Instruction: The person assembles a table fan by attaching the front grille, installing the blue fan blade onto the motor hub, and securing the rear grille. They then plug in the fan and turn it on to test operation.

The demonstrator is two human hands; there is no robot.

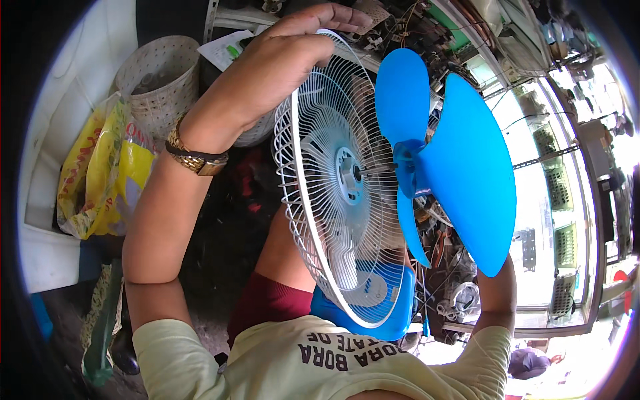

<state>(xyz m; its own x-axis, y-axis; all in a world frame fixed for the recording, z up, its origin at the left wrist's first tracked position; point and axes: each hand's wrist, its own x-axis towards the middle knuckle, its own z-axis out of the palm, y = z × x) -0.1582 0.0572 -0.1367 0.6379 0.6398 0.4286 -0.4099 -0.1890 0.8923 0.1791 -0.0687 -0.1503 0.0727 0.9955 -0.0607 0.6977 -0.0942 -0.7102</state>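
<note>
The white wire rear guard (333,193) is gripped at its top rim by the curled fingers of the left hand (280,67). Below them, the blue blade (460,167) is seated on the shaft. The right hand is hidden behind it; its grip cannot be told. No front guard is fitted yet.

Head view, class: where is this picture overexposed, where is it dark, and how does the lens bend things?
In the head view, the shopfront at right is blown out by daylight, silhouetting the blue fan blade; the corners fall into black fisheye vignette; the floor under the left hand on the white fan guard sits in shadow; straight shelf edges curve near the rim.
</note>
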